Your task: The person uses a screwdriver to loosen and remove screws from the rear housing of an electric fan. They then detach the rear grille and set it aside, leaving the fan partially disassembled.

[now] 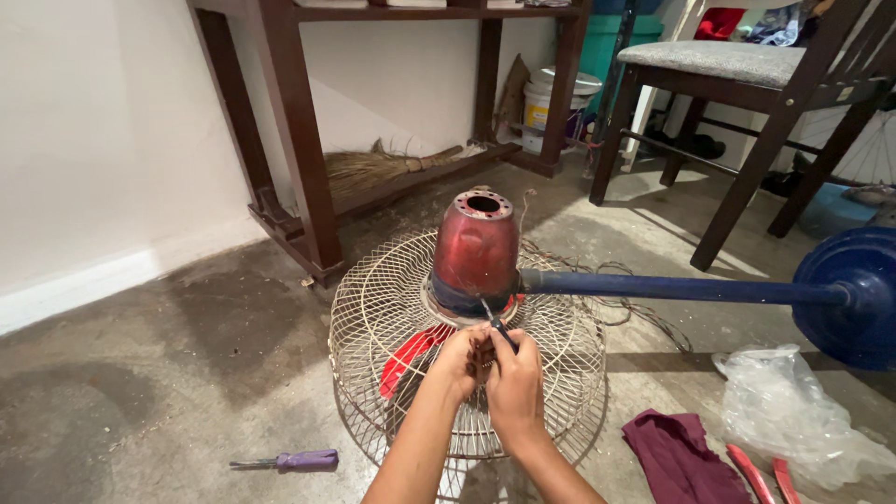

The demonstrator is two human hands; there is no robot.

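Observation:
A pedestal fan lies face down on the concrete floor. Its wire grille (373,317) rests on the ground with red blades (411,355) showing through it. The red motor housing (477,247) stands up from the grille's middle, and a blue pole (653,287) runs right to a round blue base (854,294). My left hand (457,359) and my right hand (513,378) meet at the near side of the housing's foot. The right hand grips a thin dark tool (497,322) whose tip points at the housing's lower rim. The left hand pinches close beside it; what it holds is hidden.
A purple-handled screwdriver (294,460) lies on the floor at the lower left. A maroon cloth (677,453), red strips (761,476) and a clear plastic bag (793,411) lie at the lower right. A dark wooden shelf (299,140) with a broom stands behind; a chair (747,84) is far right.

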